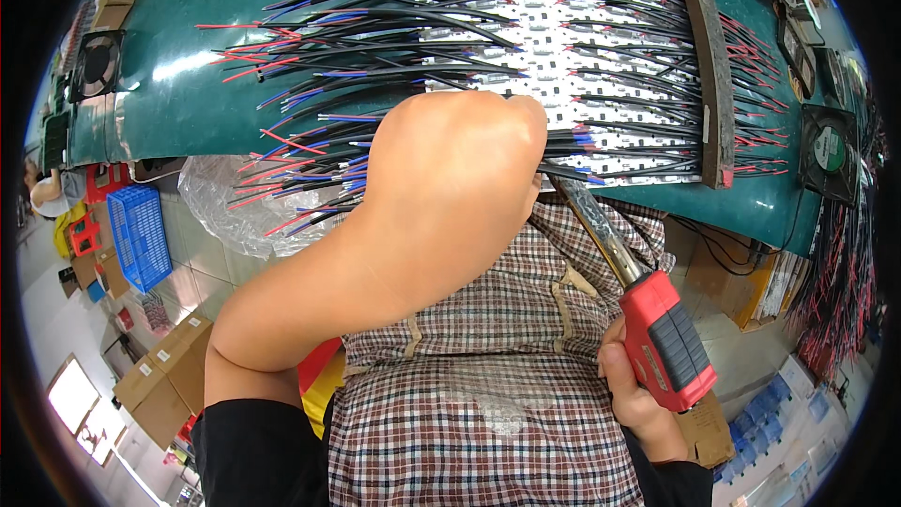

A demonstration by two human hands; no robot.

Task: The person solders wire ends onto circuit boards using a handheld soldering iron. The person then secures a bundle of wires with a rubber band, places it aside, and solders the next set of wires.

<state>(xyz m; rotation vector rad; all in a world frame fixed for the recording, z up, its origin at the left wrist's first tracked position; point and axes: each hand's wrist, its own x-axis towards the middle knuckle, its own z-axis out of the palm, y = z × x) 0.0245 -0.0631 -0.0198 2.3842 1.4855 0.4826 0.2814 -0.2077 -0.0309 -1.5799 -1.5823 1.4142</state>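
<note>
White circuit boards (542,47) lie in a panel on the green table mat, with black cables (450,14) fanning out to both sides. Red and blue wire ends show on those cables. Over the near end of the panel, my left hand (460,155) is bent into a fist, its back upward; whatever its fingers pinch is hidden beneath. My right hand (633,390), lower right, grips the red and black handle of a soldering gun (671,343). The gun's metal barrel slants up and left to the panel's near edge, beside my left hand, where its tip is hard to see.
A long dark bar (710,84) lies across the right-hand cables. Small black fans stand at the left (99,64) and right (828,152) of the green mat (150,122). Clear plastic (235,207) hangs by the near edge. A blue crate (139,237) and cardboard boxes (164,380) are at left.
</note>
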